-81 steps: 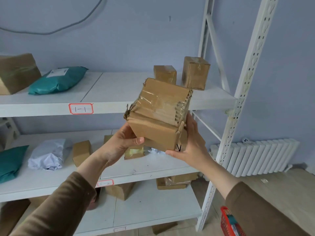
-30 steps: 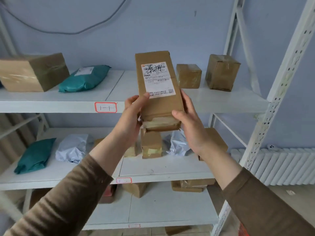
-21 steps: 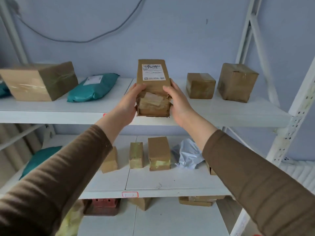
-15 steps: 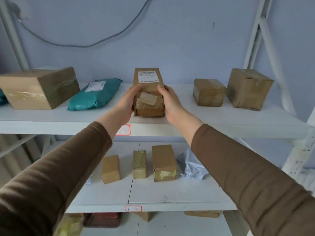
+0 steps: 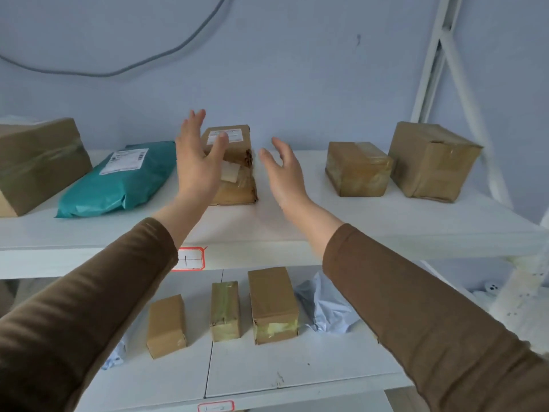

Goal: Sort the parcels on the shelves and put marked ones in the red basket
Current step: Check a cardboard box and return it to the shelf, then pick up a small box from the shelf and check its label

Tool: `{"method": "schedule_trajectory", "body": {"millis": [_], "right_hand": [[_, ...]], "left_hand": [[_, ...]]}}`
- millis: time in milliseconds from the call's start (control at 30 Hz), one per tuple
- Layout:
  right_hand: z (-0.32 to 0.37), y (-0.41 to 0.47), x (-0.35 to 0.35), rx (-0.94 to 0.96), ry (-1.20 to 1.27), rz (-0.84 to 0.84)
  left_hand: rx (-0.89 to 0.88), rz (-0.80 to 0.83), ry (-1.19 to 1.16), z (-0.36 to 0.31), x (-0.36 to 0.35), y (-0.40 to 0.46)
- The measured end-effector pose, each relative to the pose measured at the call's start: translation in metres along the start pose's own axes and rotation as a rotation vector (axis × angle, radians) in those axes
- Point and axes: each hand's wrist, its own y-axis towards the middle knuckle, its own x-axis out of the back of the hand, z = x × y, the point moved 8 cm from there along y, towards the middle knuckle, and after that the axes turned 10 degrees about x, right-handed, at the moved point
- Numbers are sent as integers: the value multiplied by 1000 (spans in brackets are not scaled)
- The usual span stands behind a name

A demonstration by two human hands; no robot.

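A long brown cardboard parcel (image 5: 237, 173) with a white label on top lies on the top shelf (image 5: 267, 230), end toward me. My left hand (image 5: 197, 157) hovers just left of it with fingers spread, partly covering it. My right hand (image 5: 283, 171) is a little to its right, fingers relaxed and apart from the box. Neither hand holds anything. The red basket is out of view.
On the top shelf lie a teal mailer bag (image 5: 118, 179), a large box (image 5: 35, 165) at left, and two brown boxes (image 5: 356, 168) (image 5: 430, 160) at right. The middle shelf (image 5: 297, 373) carries three small brown boxes (image 5: 271, 304) and a pale blue-grey bag (image 5: 323, 307). A white upright (image 5: 517, 292) stands at right.
Both hands set the labelled parcel down on the top shelf and let go. They have drawn apart and opened, and the view has moved closer to the shelf.
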Motion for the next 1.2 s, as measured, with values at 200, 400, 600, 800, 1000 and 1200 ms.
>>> {"method": "schedule_trajectory", "body": {"millis": [200, 400, 600, 800, 1000, 1200], "right_hand": [[10, 3, 100, 323, -385, -192], [-11, -5, 186, 165, -485, -328], [-16, -21, 219, 64, -509, -368], [10, -2, 131, 130, -343, -185], [-8, -1, 4, -185, 95, 133], [-20, -8, -54, -266, 150, 196]], "left_hand": [[-183, 291, 72, -49, -108, -30], [-253, 420, 102, -81, -182, -53], [-60, 475, 143, -41, -181, -46], [-76, 471, 74, -32, -124, -48], [-357, 94, 6, -43, -10, -63], [380, 250, -234, 37, 17, -29]]}}
